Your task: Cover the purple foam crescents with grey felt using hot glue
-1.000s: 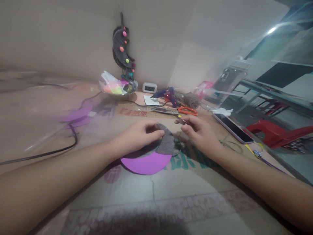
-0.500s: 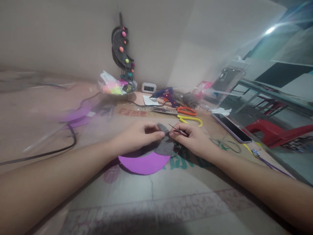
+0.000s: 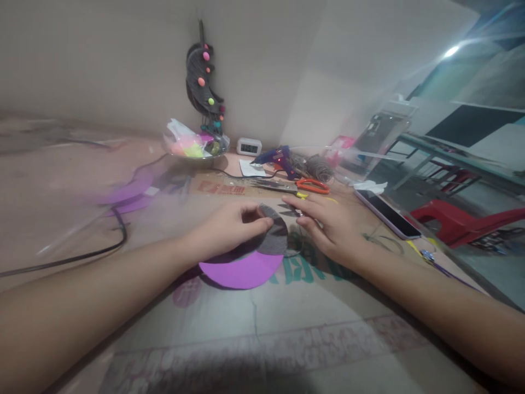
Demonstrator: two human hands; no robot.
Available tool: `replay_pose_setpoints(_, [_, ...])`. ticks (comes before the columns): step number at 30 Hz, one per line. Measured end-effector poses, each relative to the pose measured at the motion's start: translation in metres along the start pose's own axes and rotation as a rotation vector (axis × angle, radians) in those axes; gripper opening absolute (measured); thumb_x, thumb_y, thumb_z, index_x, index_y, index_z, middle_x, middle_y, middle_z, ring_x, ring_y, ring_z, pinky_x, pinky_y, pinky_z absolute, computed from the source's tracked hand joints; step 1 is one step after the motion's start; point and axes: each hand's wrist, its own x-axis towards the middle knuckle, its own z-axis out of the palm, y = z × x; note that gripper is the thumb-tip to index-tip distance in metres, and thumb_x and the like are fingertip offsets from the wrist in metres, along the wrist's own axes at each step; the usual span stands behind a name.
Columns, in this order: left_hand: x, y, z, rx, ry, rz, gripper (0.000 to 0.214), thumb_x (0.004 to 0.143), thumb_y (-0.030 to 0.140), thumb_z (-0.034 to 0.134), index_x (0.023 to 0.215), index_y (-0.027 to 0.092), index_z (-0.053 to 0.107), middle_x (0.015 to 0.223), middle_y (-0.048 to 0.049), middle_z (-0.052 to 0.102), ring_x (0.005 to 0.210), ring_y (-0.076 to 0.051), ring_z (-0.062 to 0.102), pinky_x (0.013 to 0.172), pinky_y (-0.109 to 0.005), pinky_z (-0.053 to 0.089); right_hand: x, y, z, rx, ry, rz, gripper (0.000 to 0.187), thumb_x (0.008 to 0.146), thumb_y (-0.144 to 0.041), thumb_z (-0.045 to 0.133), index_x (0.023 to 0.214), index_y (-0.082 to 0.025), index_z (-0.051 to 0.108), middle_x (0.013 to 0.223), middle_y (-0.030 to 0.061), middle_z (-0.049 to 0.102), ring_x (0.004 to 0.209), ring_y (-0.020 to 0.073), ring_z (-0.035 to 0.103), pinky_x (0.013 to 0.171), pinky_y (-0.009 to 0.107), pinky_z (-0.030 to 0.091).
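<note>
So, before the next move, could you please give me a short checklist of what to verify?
1. Left hand steadying the grey piece: ok, thumb on top.
2. Right hand clear of the grey piece: ok, a gap shows.
3. Dark tips gripped by the right hand: cannot tell.
4. Glue gun unlit: not ok, a red light shows.
5. Phone apart from both hands: ok.

Seen from between the hands (image 3: 232, 227), passage lies open toward six o'clock over the cardboard (image 3: 295, 306); scissors (image 3: 292, 188) and glue gun (image 3: 274, 155) obstruct twelve, phone (image 3: 388, 214) three.
</note>
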Motion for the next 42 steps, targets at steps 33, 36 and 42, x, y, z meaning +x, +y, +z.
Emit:
replay_pose_setpoints(33, [0.0003, 0.0021, -0.0021, 0.002, -0.040, 0.055, 0.029, 0.083, 0.042, 0.051, 0.077, 0.016, 0.060, 0.071, -0.0007, 0.058, 0.067, -0.014, 0.051, 0.061, -0.025, 0.040, 0.0023, 0.0052, 0.0051, 0.037, 0.020, -0.052, 0.030, 0.091, -0.027, 0.050, 0.117, -0.021, 0.063, 0.074, 0.0029, 0.055, 0.069, 0.0152, 0.052, 0.060, 0.028, 0.039])
replay_pose_setpoints(36, [0.0003, 0.0027, -0.0020, -0.018, -0.043, 0.060, 0.028, 0.083, 0.042, 0.051, 0.078, 0.015, 0.060, 0.071, 0.0000, 0.057, 0.067, -0.013, 0.051, 0.061, -0.024, 0.040, 0.0021, 0.0064, 0.0059, 0.046, 0.016, -0.052, 0.030, 0.091, -0.028, 0.050, 0.117, -0.021, 0.062, 0.074, 0.0027, 0.054, 0.069, 0.0150, 0.052, 0.061, 0.027, 0.039])
replay_pose_setpoints(42, [0.0003, 0.0025, -0.0019, -0.032, -0.040, 0.059, 0.027, 0.083, 0.041, 0.052, 0.077, 0.016, 0.060, 0.071, 0.0004, 0.057, 0.068, -0.013, 0.051, 0.062, -0.024, 0.040, 0.0016, 0.0086, 0.0085, 0.085, 0.008, -0.039, 0.029, 0.091, -0.026, 0.050, 0.116, -0.020, 0.063, 0.073, 0.0020, 0.053, 0.069, 0.0140, 0.051, 0.061, 0.027, 0.039])
